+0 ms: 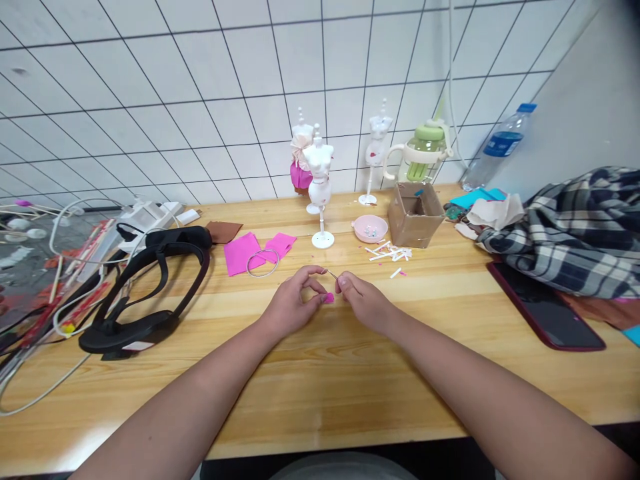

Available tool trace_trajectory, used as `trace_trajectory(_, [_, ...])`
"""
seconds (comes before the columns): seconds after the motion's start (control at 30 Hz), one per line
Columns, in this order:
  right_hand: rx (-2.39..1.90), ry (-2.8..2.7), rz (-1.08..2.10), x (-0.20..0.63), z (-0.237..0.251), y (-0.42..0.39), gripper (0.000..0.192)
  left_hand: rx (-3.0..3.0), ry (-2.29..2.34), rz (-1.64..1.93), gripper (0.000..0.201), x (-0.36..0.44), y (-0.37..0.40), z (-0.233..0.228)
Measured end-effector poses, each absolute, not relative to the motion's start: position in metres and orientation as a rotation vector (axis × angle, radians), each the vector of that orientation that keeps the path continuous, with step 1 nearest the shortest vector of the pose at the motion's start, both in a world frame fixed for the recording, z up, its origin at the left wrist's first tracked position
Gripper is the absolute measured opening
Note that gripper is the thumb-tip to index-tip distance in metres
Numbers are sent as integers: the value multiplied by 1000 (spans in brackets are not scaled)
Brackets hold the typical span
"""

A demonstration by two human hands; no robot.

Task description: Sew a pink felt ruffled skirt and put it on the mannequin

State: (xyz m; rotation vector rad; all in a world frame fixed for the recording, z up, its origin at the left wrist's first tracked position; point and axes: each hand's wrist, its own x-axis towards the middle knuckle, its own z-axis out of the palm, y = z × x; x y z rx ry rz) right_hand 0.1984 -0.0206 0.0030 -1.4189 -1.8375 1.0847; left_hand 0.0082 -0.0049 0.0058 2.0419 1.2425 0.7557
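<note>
1. We observe the left hand (293, 303) and right hand (363, 300) meeting at the centre of the wooden worktop (320, 373), fingertips nearly touching.
2. Left grip: thumb and forefinger pinched together on a small pink scrap (329, 298). Right grip: pinched on a thin needle (332, 273), which slants up and left from the fingers; whether a thread runs from it, we cannot tell.
3. Progress, as we judge it: the scrap is tiny and the needle sits at its edge, so the stitching looks barely begun. The bare white mannequin (319, 190) stands undressed behind the hands; another behind it wears a pink skirt (300, 177).
4. Materials: 2 flat pink felt pieces (245, 252), matte, lie left of centre with a thin metal ring (263, 263) over them.
5. A shallow pink dish (370, 229) holds small bits; a cardboard box (416, 215) stands just beside it, open-topped.
6. White paper slivers (390, 252) are scattered in front of the box.
7. A black headband rig (150, 287), glossy, rests at left; plaid cloth (570, 230) is heaped at right.
</note>
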Motion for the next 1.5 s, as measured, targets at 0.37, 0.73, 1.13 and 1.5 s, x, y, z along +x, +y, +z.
trace_trajectory(0.37, [-1450, -1890, 1110, 199, 1, -19, 35, 2078, 1221, 743, 39, 8, -4, 6])
trace_trajectory(0.73, [-1463, -1917, 1110, 200, -1, -18, 37, 2090, 1210, 732, 35, 9, -3, 5])
trace_trajectory(1.13, [-1450, -1963, 1084, 199, 1, -20, 30, 2107, 1193, 733, 34, 8, -2, 2])
trace_trajectory(1.5, [-1458, -1998, 1036, 199, 1, -18, 31, 2139, 1175, 747, 31, 9, -3, 4])
